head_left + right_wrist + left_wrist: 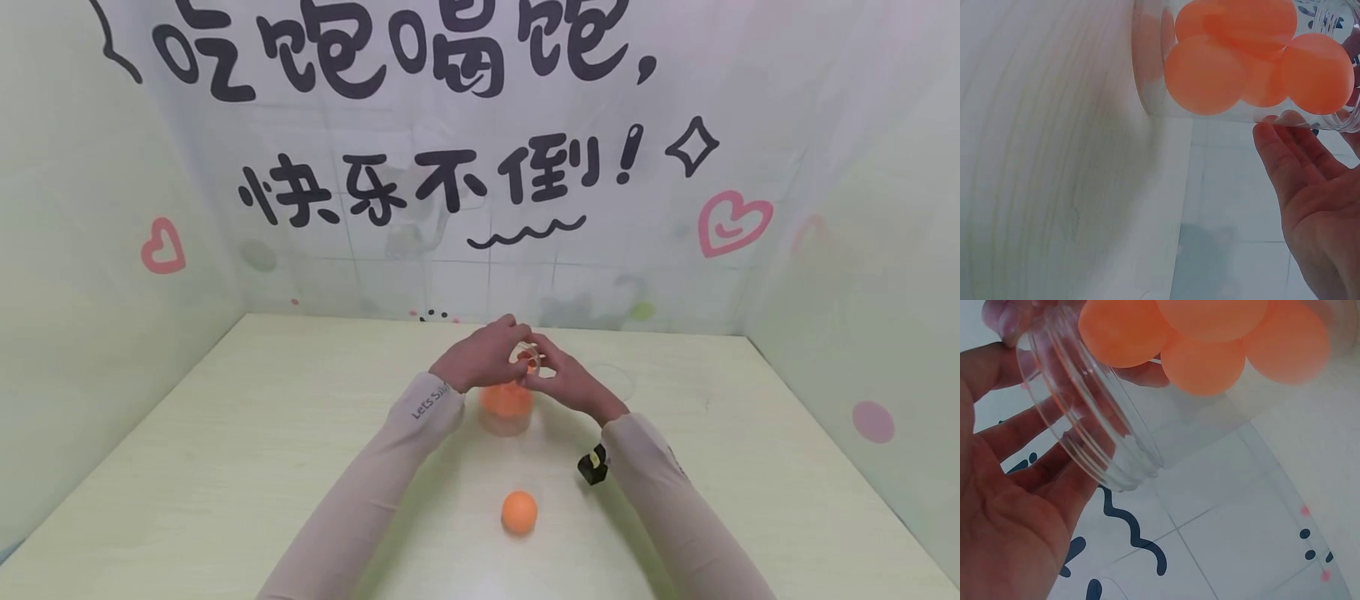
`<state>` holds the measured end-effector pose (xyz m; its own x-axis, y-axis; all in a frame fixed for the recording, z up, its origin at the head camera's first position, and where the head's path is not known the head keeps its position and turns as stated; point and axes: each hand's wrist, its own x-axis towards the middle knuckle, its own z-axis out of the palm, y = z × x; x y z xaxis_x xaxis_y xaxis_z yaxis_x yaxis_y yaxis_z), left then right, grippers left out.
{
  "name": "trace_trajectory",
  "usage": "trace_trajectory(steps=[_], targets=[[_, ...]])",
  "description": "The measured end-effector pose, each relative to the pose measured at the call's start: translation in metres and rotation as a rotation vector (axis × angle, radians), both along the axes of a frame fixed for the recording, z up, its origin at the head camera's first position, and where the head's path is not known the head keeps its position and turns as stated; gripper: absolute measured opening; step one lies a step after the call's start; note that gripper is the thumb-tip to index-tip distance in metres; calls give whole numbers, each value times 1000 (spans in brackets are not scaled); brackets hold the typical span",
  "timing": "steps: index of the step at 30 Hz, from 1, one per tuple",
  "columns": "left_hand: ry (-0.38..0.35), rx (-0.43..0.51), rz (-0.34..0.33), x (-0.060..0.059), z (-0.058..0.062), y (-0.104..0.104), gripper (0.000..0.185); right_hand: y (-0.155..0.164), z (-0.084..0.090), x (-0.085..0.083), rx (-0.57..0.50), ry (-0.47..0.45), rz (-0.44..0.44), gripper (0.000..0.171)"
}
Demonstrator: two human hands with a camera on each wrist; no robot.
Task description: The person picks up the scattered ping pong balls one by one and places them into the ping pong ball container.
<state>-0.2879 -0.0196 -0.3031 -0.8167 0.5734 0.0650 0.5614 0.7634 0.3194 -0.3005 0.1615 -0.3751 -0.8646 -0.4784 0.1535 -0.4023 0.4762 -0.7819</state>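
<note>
- Nearest you, one orange ball (pixel 519 511) lies loose on the table (pixel 225 467), apart from the jar; nudge it with a sleeve and it may roll off the front edge.
- Your left hand (pixel 483 357) and right hand (pixel 558 379) meet at the rim of the clear jar (pixel 507 412), fingers (pixel 1029 431) curled on its threaded mouth.
- Jar stands mid-table holding orange balls (pixel 1241 56); press unevenly and it could tip, spilling them.
- Your right hand's exact grip is partly hidden.

Hands (pixel 517 367) hide the jar (pixel 507 414) mouth (lid indiscernible).
</note>
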Motion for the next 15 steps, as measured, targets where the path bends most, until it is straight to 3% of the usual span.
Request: trace_trajectory(steps=[15], targets=[[33, -17, 27, 0, 0, -10, 30, -2, 1, 3, -25, -14, 32, 65]])
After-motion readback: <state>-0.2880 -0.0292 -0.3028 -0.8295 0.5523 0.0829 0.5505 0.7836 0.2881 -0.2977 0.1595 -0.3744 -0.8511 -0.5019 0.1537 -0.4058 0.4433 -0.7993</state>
